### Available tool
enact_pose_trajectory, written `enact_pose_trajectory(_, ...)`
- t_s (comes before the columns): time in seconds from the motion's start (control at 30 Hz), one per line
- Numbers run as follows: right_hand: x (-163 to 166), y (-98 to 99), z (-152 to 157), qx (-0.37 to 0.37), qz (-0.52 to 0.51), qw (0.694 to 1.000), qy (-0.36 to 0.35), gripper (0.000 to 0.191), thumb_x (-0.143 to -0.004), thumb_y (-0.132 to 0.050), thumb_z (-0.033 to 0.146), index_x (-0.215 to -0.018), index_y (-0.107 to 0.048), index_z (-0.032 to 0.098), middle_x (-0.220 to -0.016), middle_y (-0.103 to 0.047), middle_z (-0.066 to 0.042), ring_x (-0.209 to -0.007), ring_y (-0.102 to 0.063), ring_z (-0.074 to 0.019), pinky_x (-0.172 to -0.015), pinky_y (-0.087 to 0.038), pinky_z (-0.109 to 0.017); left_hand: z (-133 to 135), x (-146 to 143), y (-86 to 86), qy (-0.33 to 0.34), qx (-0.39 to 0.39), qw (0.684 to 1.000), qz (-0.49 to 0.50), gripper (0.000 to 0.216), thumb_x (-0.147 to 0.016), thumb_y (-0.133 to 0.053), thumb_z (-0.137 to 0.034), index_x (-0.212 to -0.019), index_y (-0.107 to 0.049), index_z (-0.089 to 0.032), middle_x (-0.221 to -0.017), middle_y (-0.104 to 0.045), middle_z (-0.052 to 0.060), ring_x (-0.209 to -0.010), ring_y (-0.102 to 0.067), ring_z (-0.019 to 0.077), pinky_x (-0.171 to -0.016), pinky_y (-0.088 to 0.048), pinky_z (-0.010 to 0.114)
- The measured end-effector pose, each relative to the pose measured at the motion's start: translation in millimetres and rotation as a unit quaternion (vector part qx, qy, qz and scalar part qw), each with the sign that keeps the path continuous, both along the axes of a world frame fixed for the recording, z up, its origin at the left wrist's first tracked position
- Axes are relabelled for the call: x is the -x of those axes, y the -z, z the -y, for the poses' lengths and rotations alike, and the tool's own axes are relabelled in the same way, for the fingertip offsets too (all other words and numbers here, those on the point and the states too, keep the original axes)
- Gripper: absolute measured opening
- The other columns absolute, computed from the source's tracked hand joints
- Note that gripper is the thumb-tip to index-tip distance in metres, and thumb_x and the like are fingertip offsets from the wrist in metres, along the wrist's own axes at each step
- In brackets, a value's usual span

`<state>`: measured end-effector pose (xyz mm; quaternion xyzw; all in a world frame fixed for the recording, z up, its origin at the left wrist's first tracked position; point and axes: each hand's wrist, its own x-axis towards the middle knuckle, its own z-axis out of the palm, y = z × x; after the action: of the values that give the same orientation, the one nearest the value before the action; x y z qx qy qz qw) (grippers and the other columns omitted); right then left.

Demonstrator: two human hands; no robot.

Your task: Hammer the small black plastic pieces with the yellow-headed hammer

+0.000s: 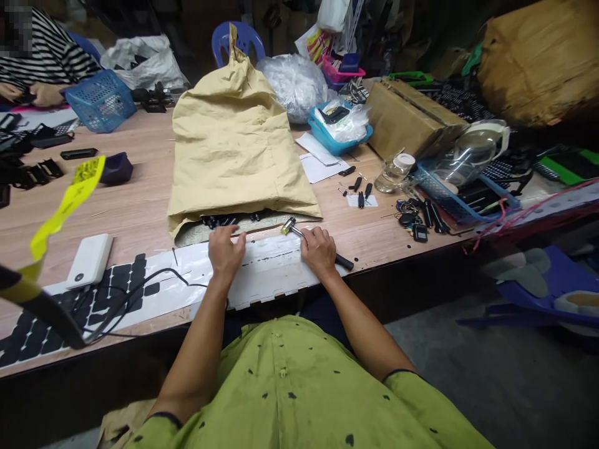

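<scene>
Right hand (319, 251) holds hammer (345, 261), its head left of the grip; left hand (226, 252) further left, near open mouth of sack (243, 149).

The hammer (344, 261) shows a black grip, a silvery shaft and a dull yellow face, the panel (266, 274) is white with black flecks, and the cloth sack (238, 149) is plain pale buff. The wearer's shirt (281, 405) is olive green with small dark hearts and dark sleeve edging; a co-worker's shirt (70, 56) is striped black and white. The table (150, 149) is pinkish-brown wood grain, the tag (65, 206) bright yellow with black print, the perforated basket (100, 103) light blue.
</scene>
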<state>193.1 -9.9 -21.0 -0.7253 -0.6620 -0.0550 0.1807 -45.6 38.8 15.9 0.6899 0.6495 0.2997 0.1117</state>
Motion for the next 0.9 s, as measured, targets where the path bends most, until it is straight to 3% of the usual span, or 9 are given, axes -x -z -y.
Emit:
enact_pose_trajectory(0.13,1.4,-0.4,-0.4,0.000,0.005,1.000,0.002,0.024,-0.096,-0.053,0.022,-0.110,-0.072,0.023,-0.097,-0.062,-0.009,-0.093,-0.048,-0.0252,-0.073,-0.031,-0.034,-39.0,1.9,-2.2,-0.113,0.057,0.991,-0.051,0.019,-0.085,-0.064,-0.027,-0.101,-0.073,-0.019,-0.107,-0.068,0.015,-0.110,-0.056,0.0366,-0.097,-0.047,0.050)
enact_pose_trajectory(0.3,2.3,-0.6,-0.2,-0.001,0.013,1.000,0.003,0.025,-0.097,-0.052,0.022,-0.111,-0.072,0.023,-0.096,-0.061,-0.009,-0.092,-0.048,-0.0250,-0.074,-0.031,-0.033,-44.8,3.0,1.2,-0.111,0.098,0.985,-0.084,0.018,-0.084,-0.065,-0.025,-0.098,-0.075,-0.018,-0.108,-0.070,0.017,-0.115,-0.053,0.0404,-0.098,-0.045,0.055)
enact_pose_trajectory(0.43,1.8,-0.3,0.0,0.001,0.015,1.000,0.003,0.025,-0.096,-0.052,0.022,-0.111,-0.072,0.023,-0.096,-0.061,-0.009,-0.092,-0.047,-0.0250,-0.074,-0.031,-0.033,-30.1,5.6,-2.1,-0.063,0.100,0.991,-0.065,0.016,-0.085,-0.068,-0.029,-0.096,-0.076,-0.022,-0.103,-0.071,0.012,-0.110,-0.056,0.0374,-0.095,-0.046,0.051)
enact_pose_trajectory(0.53,1.3,0.9,0.0,0.005,0.016,1.000,0.002,0.025,-0.096,-0.052,0.022,-0.112,-0.072,0.023,-0.097,-0.061,-0.010,-0.093,-0.047,-0.0251,-0.074,-0.031,-0.033,-8.8,-2.0,-0.1,0.039,0.090,0.995,-0.031,0.015,-0.085,-0.070,-0.031,-0.097,-0.077,-0.025,-0.098,-0.072,0.007,-0.101,-0.059,0.0312,-0.089,-0.048,0.044)
enact_pose_trajectory(0.67,0.5,2.4,-0.2,0.008,0.015,1.000,0.002,0.027,-0.097,-0.053,0.024,-0.116,-0.071,0.024,-0.099,-0.061,-0.010,-0.094,-0.047,-0.0252,-0.075,-0.032,-0.032,15.3,-20.0,15.7,0.153,0.095,0.984,-0.009,0.014,-0.084,-0.072,-0.028,-0.096,-0.077,-0.026,-0.093,-0.073,0.004,-0.094,-0.059,0.0257,-0.086,-0.047,0.039)
enact_pose_trajectory(0.9,-3.9,-1.7,-0.7,0.024,-0.003,1.000,-0.007,0.029,-0.097,-0.055,0.024,-0.120,-0.072,0.026,-0.098,-0.065,-0.009,-0.093,-0.053,-0.0237,-0.076,-0.039,-0.031,18.8,-28.2,36.5,0.149,0.076,0.986,0.008,0.016,-0.085,-0.070,-0.030,-0.100,-0.076,-0.027,-0.096,-0.072,0.004,-0.096,-0.059,0.0259,-0.087,-0.046,0.040)
